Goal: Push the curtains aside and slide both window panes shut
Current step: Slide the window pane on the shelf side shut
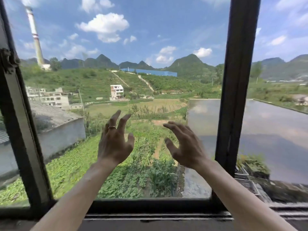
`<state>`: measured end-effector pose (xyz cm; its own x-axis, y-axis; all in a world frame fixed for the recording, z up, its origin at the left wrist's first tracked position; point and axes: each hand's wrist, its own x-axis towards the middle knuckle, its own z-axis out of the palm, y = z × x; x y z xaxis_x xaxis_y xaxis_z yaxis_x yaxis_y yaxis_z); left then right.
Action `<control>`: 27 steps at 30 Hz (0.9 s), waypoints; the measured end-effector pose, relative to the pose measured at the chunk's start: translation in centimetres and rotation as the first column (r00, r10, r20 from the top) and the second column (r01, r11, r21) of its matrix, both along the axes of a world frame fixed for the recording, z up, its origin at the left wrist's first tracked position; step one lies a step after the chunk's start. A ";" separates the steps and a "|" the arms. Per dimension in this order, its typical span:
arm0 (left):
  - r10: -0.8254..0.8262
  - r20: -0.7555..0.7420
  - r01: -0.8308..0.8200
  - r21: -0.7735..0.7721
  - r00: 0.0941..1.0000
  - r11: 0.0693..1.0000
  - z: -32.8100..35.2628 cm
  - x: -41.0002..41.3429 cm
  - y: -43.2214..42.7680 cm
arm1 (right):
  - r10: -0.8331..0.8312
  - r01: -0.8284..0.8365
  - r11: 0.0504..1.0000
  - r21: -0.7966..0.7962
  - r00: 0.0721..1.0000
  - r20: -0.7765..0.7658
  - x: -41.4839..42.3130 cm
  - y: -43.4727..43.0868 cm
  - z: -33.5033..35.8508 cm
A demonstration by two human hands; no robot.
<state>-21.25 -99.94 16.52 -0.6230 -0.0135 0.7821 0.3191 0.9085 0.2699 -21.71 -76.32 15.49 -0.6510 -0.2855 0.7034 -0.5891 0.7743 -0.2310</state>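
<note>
A dark-framed sliding window fills the view. One pane's bottom rail (150, 203) runs across the middle, between a left stile (25, 130) and a right stile (236, 97). My left hand (115, 142) and my right hand (185, 145) are raised side by side in front of this middle pane, fingers spread, holding nothing and touching no part of the frame. A ring sits on a left finger. I cannot tell whether glass lies behind the hands. No curtain is in view.
The window track (283, 212) lies bare at the lower right, beyond the right stile. A worn latch (8, 61) sits on the frame at the far left. Outside are fields, buildings, a flooded roof, hills and a tall chimney.
</note>
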 end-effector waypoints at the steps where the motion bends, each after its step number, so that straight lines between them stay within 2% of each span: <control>1: -0.021 0.008 0.021 0.018 1.000 1.000 -1.1 0.1 2.8 | -0.011 0.013 0.999 -0.041 0.999 0.040 0.7 2.9 -1.5; 7: -0.152 0.067 0.147 0.069 0.986 0.987 -7.3 0.7 18.8 | -0.095 0.141 0.969 -0.205 0.971 0.220 3.4 19.1 -7.8; 14: -0.143 0.116 0.132 0.098 0.983 0.986 -11.1 -0.7 27.9 | -0.048 0.190 0.910 -0.367 0.930 0.364 0.2 26.6 -10.2; 20: -0.098 0.112 0.080 0.156 0.989 0.985 -15.1 -3.7 31.3 | 0.268 0.021 0.850 -0.527 0.844 0.465 -4.6 27.4 -11.4; 24: -0.003 0.099 -0.011 0.146 0.995 0.989 -16.8 -5.3 33.1 | 0.493 -0.102 0.746 -0.658 0.748 0.444 -7.2 27.6 -11.3; 27: 0.065 0.105 -0.079 0.134 0.992 0.988 -17.2 -6.2 33.9 | 0.608 -0.122 0.677 -0.726 0.649 0.457 -9.2 28.1 -11.5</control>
